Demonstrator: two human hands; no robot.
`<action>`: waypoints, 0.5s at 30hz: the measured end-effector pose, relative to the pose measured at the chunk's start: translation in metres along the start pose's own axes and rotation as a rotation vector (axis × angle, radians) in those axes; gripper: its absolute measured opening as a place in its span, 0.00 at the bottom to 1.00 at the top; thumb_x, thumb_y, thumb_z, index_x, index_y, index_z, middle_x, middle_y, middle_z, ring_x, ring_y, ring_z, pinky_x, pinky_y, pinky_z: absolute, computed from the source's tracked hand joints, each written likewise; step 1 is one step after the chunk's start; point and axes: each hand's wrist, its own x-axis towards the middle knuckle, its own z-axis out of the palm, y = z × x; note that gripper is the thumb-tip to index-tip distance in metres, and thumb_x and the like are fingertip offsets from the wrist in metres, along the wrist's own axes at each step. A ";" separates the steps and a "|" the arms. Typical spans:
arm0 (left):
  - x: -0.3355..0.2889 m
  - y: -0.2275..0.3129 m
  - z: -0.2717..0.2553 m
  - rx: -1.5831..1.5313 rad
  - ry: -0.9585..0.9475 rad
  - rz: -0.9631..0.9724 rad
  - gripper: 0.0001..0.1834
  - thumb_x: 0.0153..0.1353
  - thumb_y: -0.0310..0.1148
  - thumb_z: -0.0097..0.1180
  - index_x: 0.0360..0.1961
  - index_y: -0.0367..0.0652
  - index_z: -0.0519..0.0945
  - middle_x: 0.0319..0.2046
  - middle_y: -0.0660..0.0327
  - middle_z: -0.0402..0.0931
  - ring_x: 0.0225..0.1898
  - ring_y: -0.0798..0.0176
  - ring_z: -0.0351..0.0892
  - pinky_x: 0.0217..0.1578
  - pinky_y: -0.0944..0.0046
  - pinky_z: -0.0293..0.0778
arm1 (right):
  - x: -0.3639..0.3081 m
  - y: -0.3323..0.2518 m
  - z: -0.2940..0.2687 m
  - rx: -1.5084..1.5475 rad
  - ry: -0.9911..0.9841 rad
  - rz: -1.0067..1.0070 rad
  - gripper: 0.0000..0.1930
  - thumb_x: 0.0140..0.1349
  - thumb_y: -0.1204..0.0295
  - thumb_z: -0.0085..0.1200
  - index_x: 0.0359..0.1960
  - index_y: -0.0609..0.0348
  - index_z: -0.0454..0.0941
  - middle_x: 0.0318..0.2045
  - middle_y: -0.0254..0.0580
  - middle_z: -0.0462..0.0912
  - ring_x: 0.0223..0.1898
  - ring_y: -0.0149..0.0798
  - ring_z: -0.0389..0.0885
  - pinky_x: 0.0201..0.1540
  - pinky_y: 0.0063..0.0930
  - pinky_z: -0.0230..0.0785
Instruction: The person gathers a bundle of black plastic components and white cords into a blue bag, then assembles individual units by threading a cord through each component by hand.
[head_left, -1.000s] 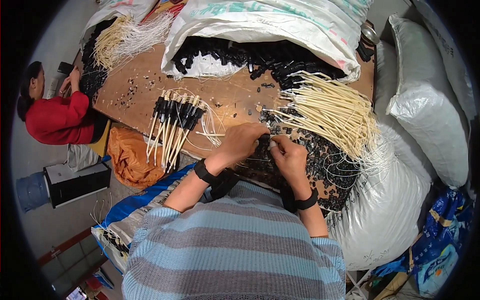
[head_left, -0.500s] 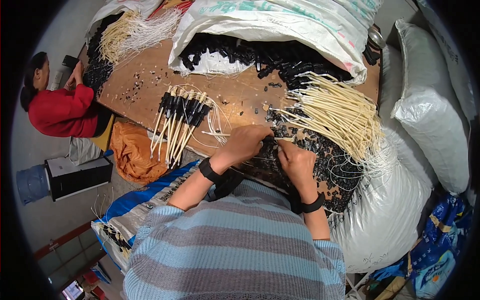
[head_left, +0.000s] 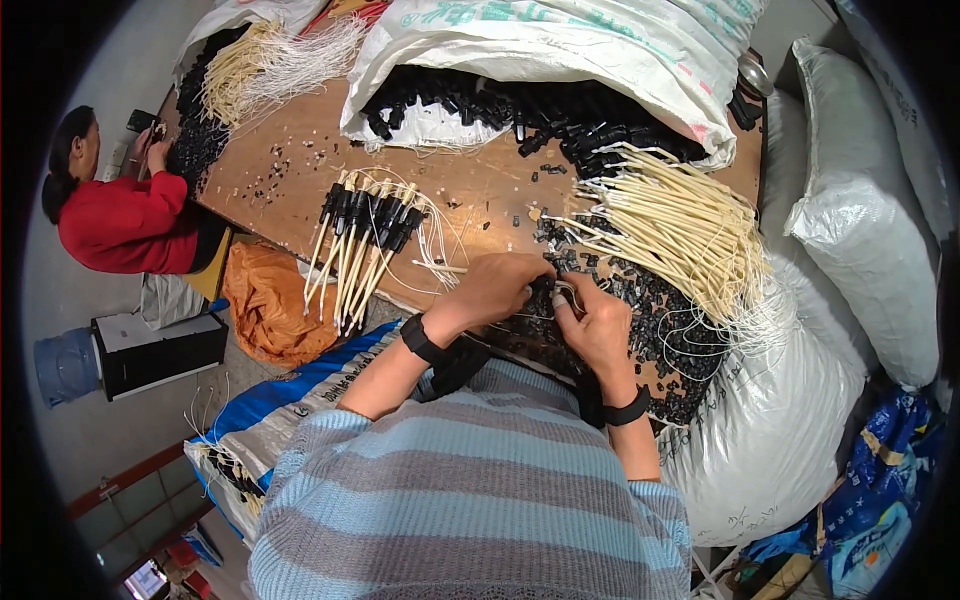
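Note:
My left hand [head_left: 495,285] is closed at the table's near side, its fingertips close to those of my right hand. A cream cord [head_left: 440,267] sticks out to the left from behind it, and its other part is hidden in my grip. Between the thumb and forefinger of my right hand [head_left: 598,322] is a bent, pale cord piece [head_left: 568,293]. Something dark shows between the two hands, too small to make out. To the left lies a row of cream cords with black plastic sleeves [head_left: 375,212] and thin white strings.
Loose cream cords [head_left: 680,225] lie in a bundle at the right, over scattered small black plastic pieces [head_left: 690,355]. An open white sack [head_left: 540,45] spills black parts at the back. Stuffed sacks [head_left: 770,430] flank the right side. A person in red [head_left: 130,222] works at the far left.
My right thumb and fingers have shifted, and the cord piece at them now looks bent rather than straight. My left hand has barely moved. The co-worker's hands have moved slightly.

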 end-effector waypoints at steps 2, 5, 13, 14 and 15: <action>0.002 0.001 0.000 -0.016 -0.071 -0.029 0.24 0.47 0.19 0.53 0.49 0.43 0.76 0.41 0.50 0.79 0.45 0.44 0.77 0.44 0.51 0.72 | -0.003 0.006 0.007 -0.021 0.052 -0.084 0.09 0.56 0.71 0.56 0.38 0.59 0.81 0.20 0.52 0.79 0.21 0.51 0.80 0.23 0.39 0.70; 0.004 0.004 0.000 -0.037 -0.042 -0.015 0.29 0.46 0.18 0.52 0.54 0.43 0.72 0.41 0.48 0.79 0.45 0.42 0.76 0.44 0.50 0.72 | -0.006 0.003 0.003 0.273 0.001 0.203 0.11 0.58 0.75 0.54 0.43 0.61 0.79 0.24 0.53 0.80 0.25 0.49 0.82 0.28 0.35 0.71; 0.003 -0.004 -0.003 -0.075 -0.109 -0.039 0.33 0.45 0.17 0.49 0.58 0.46 0.69 0.40 0.46 0.78 0.43 0.41 0.77 0.42 0.49 0.72 | -0.007 -0.008 0.004 0.035 0.068 -0.016 0.13 0.56 0.76 0.55 0.44 0.62 0.78 0.31 0.53 0.82 0.31 0.54 0.82 0.32 0.39 0.73; 0.003 -0.003 -0.003 -0.067 -0.072 -0.023 0.34 0.45 0.17 0.49 0.58 0.46 0.69 0.40 0.46 0.78 0.43 0.41 0.77 0.42 0.49 0.72 | -0.008 -0.004 0.005 0.035 0.070 -0.018 0.13 0.56 0.76 0.55 0.44 0.62 0.78 0.31 0.53 0.82 0.31 0.54 0.82 0.32 0.39 0.73; 0.004 -0.002 -0.004 -0.065 -0.070 -0.021 0.34 0.45 0.17 0.49 0.58 0.46 0.69 0.40 0.46 0.78 0.43 0.41 0.77 0.42 0.49 0.72 | -0.008 0.001 0.006 0.037 0.071 -0.082 0.12 0.57 0.75 0.54 0.43 0.62 0.78 0.31 0.53 0.82 0.30 0.54 0.82 0.31 0.40 0.73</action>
